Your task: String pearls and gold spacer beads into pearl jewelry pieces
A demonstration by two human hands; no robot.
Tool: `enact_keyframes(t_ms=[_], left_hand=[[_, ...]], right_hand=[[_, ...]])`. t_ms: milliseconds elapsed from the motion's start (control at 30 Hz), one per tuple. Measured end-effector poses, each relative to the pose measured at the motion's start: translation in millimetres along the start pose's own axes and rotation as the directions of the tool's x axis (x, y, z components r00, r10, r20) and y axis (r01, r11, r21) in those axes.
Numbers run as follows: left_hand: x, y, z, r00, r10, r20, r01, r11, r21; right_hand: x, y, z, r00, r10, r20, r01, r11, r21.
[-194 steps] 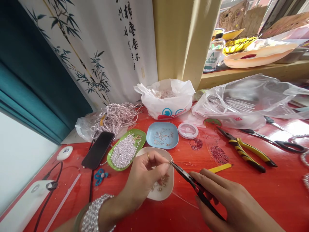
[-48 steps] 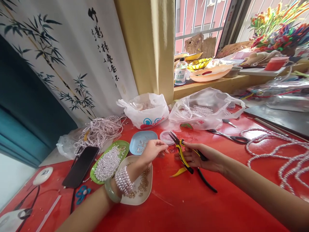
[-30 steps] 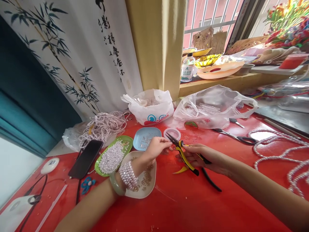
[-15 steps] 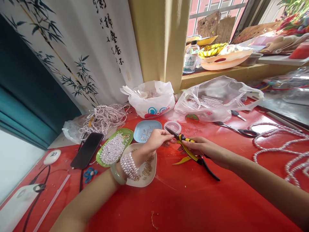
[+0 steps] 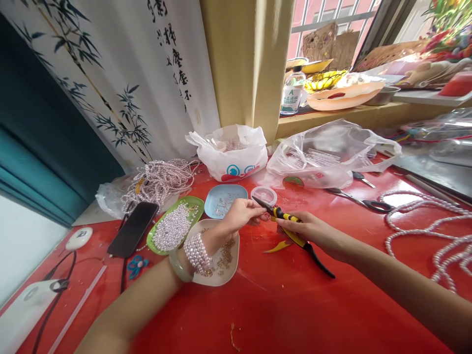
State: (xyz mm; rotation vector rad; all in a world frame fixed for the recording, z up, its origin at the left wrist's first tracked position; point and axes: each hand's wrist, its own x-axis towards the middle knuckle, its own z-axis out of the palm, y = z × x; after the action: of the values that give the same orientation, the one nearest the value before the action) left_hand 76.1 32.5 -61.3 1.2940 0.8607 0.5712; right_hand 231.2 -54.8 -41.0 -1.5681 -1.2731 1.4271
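Note:
My right hand (image 5: 304, 228) is wrapped round black and yellow pliers (image 5: 293, 237), whose narrow jaws point up and left to the fingertips of my left hand (image 5: 243, 214). The left fingers are pinched together at the jaws; what they hold is too small to make out. Pearl strands and a bangle circle my left wrist. Beneath that wrist lies a white dish (image 5: 221, 275) with small gold pieces. A green dish of pearl beads (image 5: 171, 229) is to its left, and a blue dish (image 5: 211, 196) with small clear pieces sits behind.
Two plastic bags (image 5: 232, 155) (image 5: 313, 172) stand at the back. Scissors (image 5: 376, 205) and bead strands (image 5: 424, 231) lie right, a phone (image 5: 133, 230) left. A yellow tool (image 5: 277, 247) lies below the pliers, near a round lidded container (image 5: 264, 195).
The pliers' handles look closer together, and my right fingers have closed further round them. My left hand has hardly moved. The view has shifted slightly.

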Motion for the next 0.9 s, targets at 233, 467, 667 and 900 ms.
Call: enact_keyframes(t_ms=[233, 467, 667, 900], left_hand=[[-0.2, -3.1, 0.2, 1.000, 0.021, 0.008, -0.021, 0.999, -0.032], [-0.1, -7.5, -0.4, 0.999, 0.051, -0.003, -0.051, 0.997, -0.054], [-3.7, -3.1, 2.2, 0.998, 0.065, 0.024, -0.064, 0.996, -0.058], [-13.2, 8.1, 1.0, 0.998, 0.054, 0.039, -0.053, 0.998, -0.039]], right_hand=[[2.8, 7.8, 7.6, 1.000, -0.018, -0.022, 0.019, 0.999, 0.039], [-3.6, 3.1, 15.1, 0.999, 0.028, 0.031, -0.033, 0.985, 0.172], [-3.9, 4.9, 15.5, 0.999, 0.028, -0.015, -0.027, 0.995, 0.093], [9.9, 11.2, -15.6, 0.972, -0.086, -0.219, 0.014, 0.950, -0.313]])
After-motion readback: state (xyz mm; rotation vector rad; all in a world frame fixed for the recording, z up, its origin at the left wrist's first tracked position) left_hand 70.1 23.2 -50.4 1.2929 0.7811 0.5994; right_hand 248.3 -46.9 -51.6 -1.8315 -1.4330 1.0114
